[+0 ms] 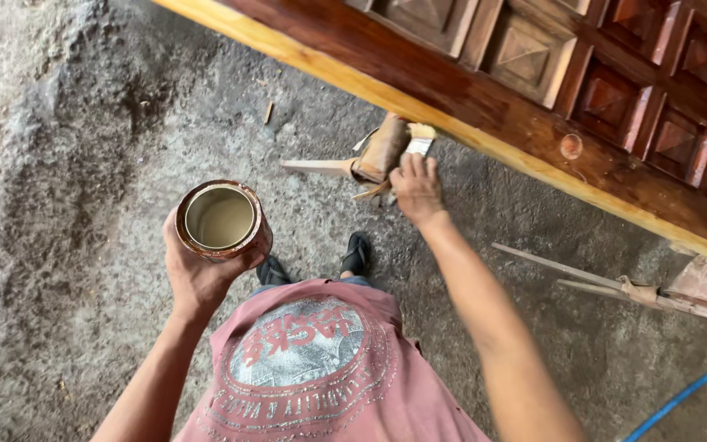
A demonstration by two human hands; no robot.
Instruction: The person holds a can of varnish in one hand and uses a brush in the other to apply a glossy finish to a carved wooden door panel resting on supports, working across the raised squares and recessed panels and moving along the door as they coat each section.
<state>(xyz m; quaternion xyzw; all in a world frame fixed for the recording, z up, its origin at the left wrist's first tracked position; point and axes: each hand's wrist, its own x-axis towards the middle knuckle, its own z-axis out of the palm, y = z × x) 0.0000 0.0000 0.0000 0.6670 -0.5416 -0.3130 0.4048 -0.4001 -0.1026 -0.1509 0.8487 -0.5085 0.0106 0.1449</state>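
- Fingers of the right hand (417,190) pinch a paintbrush (420,141) at the door's (484,98) pale lower edge.
- Left hand (198,274) grips an open tin (222,219) (little varnish visible inside).
- Door face looks glossy and coated; the edge strip appears bare.

Person, seen from above: faded pink short-sleeved T-shirt (321,385) with a large round printed emblem in grey and red, ringed by pale lettering; both arms bare from above the elbow; no gloves, rings or watch visible. Blue trouser hem just visible. Dark open sandals (312,263) on both feet.
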